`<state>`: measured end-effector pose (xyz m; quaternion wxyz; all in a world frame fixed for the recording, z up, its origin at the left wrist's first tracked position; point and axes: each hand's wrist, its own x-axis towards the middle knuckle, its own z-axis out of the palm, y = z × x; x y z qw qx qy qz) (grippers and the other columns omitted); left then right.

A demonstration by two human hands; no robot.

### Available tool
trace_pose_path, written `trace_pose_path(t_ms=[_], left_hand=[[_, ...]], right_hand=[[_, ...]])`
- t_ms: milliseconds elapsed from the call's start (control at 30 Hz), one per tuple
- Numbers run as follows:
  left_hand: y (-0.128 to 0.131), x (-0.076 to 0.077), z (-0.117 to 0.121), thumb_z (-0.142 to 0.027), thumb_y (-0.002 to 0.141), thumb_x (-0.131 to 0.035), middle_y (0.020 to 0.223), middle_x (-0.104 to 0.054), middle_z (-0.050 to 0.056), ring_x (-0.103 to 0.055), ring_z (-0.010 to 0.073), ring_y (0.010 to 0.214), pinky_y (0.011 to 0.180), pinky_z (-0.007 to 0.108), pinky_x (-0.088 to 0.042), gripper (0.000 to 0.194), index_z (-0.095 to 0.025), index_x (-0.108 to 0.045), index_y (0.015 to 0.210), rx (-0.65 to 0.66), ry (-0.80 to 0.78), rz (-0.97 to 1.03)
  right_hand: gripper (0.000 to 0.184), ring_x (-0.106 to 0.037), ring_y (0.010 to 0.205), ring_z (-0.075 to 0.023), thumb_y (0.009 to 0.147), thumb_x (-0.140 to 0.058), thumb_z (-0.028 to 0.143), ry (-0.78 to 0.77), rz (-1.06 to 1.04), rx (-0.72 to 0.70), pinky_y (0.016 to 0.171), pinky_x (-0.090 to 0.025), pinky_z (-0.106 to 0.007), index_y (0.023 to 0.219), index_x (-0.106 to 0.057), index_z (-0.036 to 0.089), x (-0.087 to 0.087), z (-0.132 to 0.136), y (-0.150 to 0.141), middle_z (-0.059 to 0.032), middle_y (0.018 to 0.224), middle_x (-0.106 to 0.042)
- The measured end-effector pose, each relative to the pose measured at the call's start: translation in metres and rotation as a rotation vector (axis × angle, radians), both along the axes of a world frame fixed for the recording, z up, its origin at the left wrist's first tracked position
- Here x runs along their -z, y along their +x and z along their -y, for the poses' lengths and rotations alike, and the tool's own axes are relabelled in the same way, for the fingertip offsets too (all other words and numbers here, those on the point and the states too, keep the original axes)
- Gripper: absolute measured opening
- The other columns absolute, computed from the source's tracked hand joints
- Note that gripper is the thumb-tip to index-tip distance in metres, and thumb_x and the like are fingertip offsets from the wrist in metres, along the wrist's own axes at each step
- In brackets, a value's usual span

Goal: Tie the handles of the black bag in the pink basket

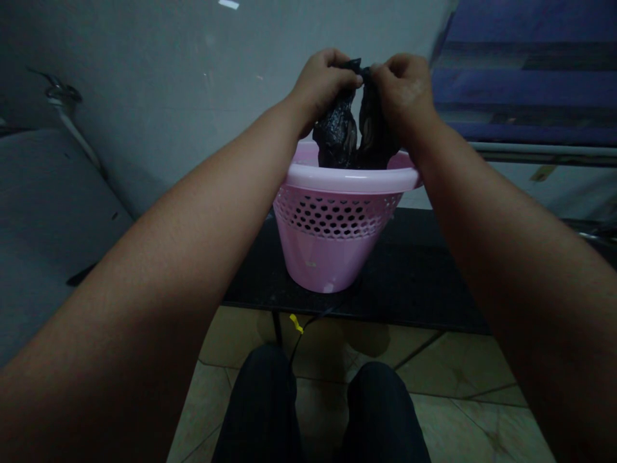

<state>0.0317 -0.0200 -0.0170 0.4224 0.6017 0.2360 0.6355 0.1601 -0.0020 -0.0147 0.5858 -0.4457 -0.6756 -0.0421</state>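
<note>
A pink plastic basket (pixel 332 257) with a band of honeycomb holes below its rim stands upright in front of me. Above its opening, a black plastic bag (pixel 337 132) is stretched between my hands, and its lower part hangs inside the basket. My left hand (pixel 325 80) pinches one upper edge of the bag between thumb and fingers. The other upper part is gripped by my right hand (pixel 405 87), close beside the left. A narrow gap shows between the two sides of the bag. The basket's inside is mostly hidden.
The basket rests on a black bench (pixel 424 276) against a pale wall (pixel 193 77). A black cord with a yellow tag (pixel 296 323) hangs over the bench's front edge. Blue-purple striped fabric (pixel 535 71) is at right, a grey panel (pixel 43 212) at left. My knees (pixel 263 386) are below.
</note>
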Motion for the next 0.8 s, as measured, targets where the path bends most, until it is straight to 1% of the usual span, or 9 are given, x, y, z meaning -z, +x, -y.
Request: trace_pose_path(t_ms=[67,100,200,300,400,467,633,800], left_hand=[[0.000,0.000,-0.002,0.005,0.070,-0.054,0.068,-0.050,0.002,-0.048,0.0148,0.068,0.075,0.030,-0.039,0.027,-0.020,-0.050,0.060,-0.119,0.148,-0.130],[-0.001,0.000,-0.003,0.005,0.070,-0.054,0.069,-0.050,0.002,-0.048,0.0141,0.066,0.072,0.030,-0.039,0.026,-0.020,-0.050,0.061,-0.160,0.187,-0.168],[-0.001,-0.001,-0.006,0.007,0.072,-0.051,0.069,-0.051,0.000,-0.049,0.0125,0.064,0.065,0.027,-0.038,0.025,-0.018,-0.048,0.072,-0.198,0.199,-0.166],[-0.002,-0.001,-0.007,0.005,0.074,-0.052,0.066,-0.050,-0.002,-0.049,0.0121,0.063,0.061,0.025,-0.036,0.025,-0.019,-0.045,0.074,-0.205,0.193,-0.164],[-0.002,-0.001,-0.007,0.005,0.072,-0.054,0.065,-0.049,-0.002,-0.048,0.0119,0.062,0.062,0.025,-0.036,0.027,-0.021,-0.045,0.069,-0.196,0.199,-0.173],[-0.002,0.000,-0.007,0.004,0.070,-0.054,0.065,-0.049,-0.002,-0.048,0.0122,0.062,0.063,0.025,-0.038,0.027,-0.021,-0.046,0.067,-0.188,0.195,-0.181],[-0.003,0.000,-0.001,0.003,0.068,-0.056,0.068,-0.050,0.000,-0.048,0.0124,0.066,0.070,0.026,-0.039,0.021,-0.018,-0.052,0.067,-0.189,0.206,-0.185],[-0.003,0.001,0.005,0.000,0.075,-0.055,0.069,-0.049,0.000,-0.047,0.0112,0.068,0.068,0.025,-0.036,0.018,-0.014,-0.053,0.064,-0.184,0.167,-0.214]], right_hand=[[0.032,-0.025,0.056,-0.0061,0.087,-0.051,0.014,-0.021,-0.006,-0.021,0.058,-0.022,-0.024,0.057,-0.039,0.014,0.002,0.004,0.000,0.0029,0.059,-0.030],[0.032,-0.026,0.055,-0.0059,0.087,-0.050,0.016,-0.036,-0.018,-0.034,0.058,-0.023,-0.024,0.057,-0.042,0.013,0.004,0.006,-0.001,0.0030,0.057,-0.029],[0.029,-0.032,0.054,-0.0060,0.088,-0.051,0.023,-0.070,-0.046,-0.080,0.060,-0.028,-0.023,0.062,-0.055,0.009,0.007,0.008,0.000,0.0020,0.057,-0.035],[0.026,-0.034,0.054,-0.0055,0.086,-0.053,0.023,-0.054,-0.067,-0.113,0.059,-0.028,-0.022,0.069,-0.062,0.006,0.008,0.007,0.000,0.0016,0.059,-0.038],[0.025,-0.029,0.053,-0.0038,0.085,-0.054,0.021,-0.034,-0.056,-0.119,0.056,-0.021,-0.021,0.067,-0.061,0.005,0.006,0.008,0.001,0.0030,0.057,-0.034],[0.022,-0.030,0.054,-0.0036,0.085,-0.054,0.019,-0.029,-0.045,-0.124,0.055,-0.019,-0.021,0.069,-0.061,0.005,0.005,0.008,0.001,0.0034,0.057,-0.036],[0.015,-0.036,0.058,-0.0037,0.083,-0.056,0.014,0.007,-0.046,-0.119,0.057,-0.023,-0.020,0.073,-0.062,0.005,0.003,0.004,0.001,0.0029,0.061,-0.043],[0.013,-0.040,0.058,-0.0043,0.081,-0.058,0.014,0.030,-0.060,-0.152,0.058,-0.027,-0.020,0.071,-0.061,0.006,0.003,-0.005,0.003,0.0029,0.062,-0.046]])
